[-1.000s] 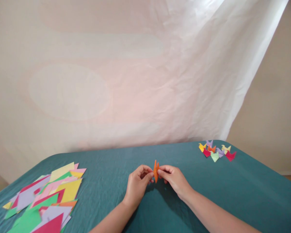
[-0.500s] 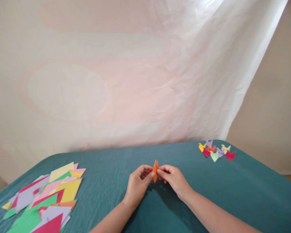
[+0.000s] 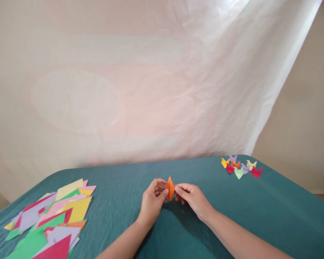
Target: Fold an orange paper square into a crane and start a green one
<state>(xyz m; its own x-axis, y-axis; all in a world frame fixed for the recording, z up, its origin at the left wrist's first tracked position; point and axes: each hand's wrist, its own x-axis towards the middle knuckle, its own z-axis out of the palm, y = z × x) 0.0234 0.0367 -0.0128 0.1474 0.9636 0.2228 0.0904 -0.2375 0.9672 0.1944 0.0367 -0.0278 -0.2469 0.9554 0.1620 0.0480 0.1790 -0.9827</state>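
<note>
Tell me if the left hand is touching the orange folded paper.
Touching: the head view shows the left hand pinching the orange folded paper at its edge.

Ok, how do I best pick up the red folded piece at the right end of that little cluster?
Probably grip the red folded piece by its two points, coming from the right: that side is open, while the yellow piece and lilac piece crowd its left. The right hand is nearer.

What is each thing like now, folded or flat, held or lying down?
orange paper: folded, upright, pinched between both hands.
left hand: shut on orange paper.
right hand: shut on orange paper.
coloured sheets: flat, overlapping in a loose pile.
small paper shapes: folded, lying clustered together.
</note>
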